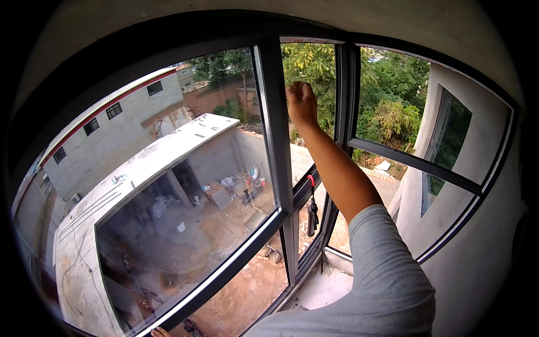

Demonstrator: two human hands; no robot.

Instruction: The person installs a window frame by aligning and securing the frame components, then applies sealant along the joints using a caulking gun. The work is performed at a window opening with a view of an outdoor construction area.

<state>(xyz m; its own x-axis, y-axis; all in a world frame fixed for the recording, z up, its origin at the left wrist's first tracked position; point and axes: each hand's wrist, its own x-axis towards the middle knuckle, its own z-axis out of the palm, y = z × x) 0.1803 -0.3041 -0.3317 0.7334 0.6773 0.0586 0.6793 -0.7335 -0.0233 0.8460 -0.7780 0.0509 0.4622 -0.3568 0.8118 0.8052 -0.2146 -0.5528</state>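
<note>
**Right hand up at the open window gap**

Your right hand (301, 103) is raised high in the gap between the dark sliding sash (275, 129) on the left and the fixed frame post (346, 95) on the right, fingers curled together, touching the sash's edge. The sash stands partly slid open. A black tool with a red strap (312, 210) hangs lower in the gap. Only your left hand's fingertips (159, 332) show at the near bottom rail; their state can't be told.

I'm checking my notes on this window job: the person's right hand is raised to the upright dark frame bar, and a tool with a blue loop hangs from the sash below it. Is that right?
Not quite: in the head view the loop on the hanging tool is red, not blue. The rest holds: the right hand is raised to the upright dark frame bar, and the tool hangs from the sash below it.
</note>
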